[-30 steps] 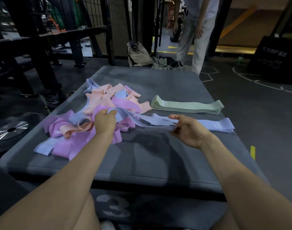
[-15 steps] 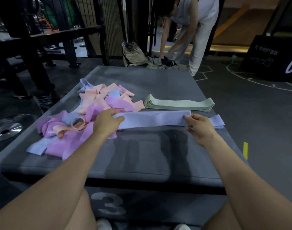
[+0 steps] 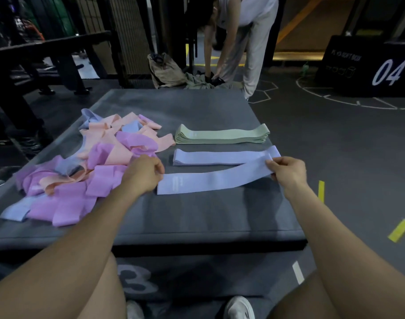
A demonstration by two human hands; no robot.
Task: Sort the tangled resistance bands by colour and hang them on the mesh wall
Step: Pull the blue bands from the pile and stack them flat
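Here, blue band [image 3: 210, 180] pinched between left hand [image 3: 144, 173], right hand [image 3: 286, 170]

— What is the person wearing on the arms?

— Nothing: both forearms are bare down to the left hand [image 3: 144, 172] and the right hand [image 3: 289, 169], with no sleeve, watch or ring in sight.

— And lower down?

— Bare thighs at the bottom edge of the view, and white shoes [image 3: 239, 307] between them, the right one plainer to see than the left.
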